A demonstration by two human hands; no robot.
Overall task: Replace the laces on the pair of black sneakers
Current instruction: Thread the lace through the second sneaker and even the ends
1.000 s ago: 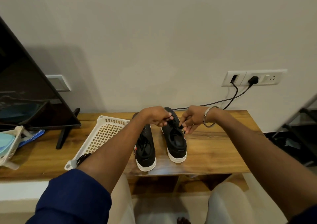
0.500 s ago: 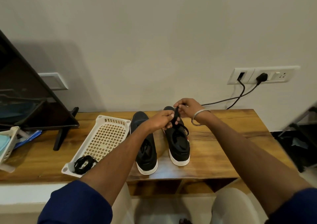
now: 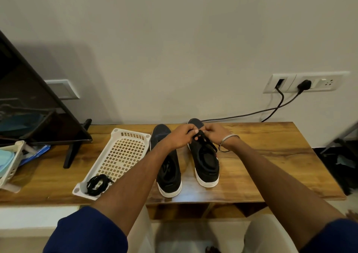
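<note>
Sneakers, two black ones with white soles, stand side by side on the wooden table [image 3: 271, 156], toes toward the wall and heels toward the person. The right sneaker [image 3: 206, 161] is the one being worked on; the left sneaker [image 3: 168, 173] sits just beside it, partly covered by the left forearm.

Both hands meet over the far part of the right sneaker, near its toe-end eyelets. The left hand [image 3: 181, 138] has its fingers curled, with the fingertips pinched together on the black lace [image 3: 208, 143]. The right hand [image 3: 216, 133], a metal bangle [image 3: 227, 142] at its wrist, curls in from the other side and seems to nip the same lace, though the exact hold is hard to make out. The two hands are touching or almost so.

My guess is that this is the threading or unthreading of the lace at the far eyelets of the right sneaker; which of the two I cannot tell. The next move calls for a fine pinch on the lace end, a steady pull through the eyelet, and one hand bracing the shoe.

Left of the shoes lies a white perforated tray [image 3: 124, 152], with a coiled bundle of black laces [image 3: 96, 184] at its near end, well apart from both hands.
</note>
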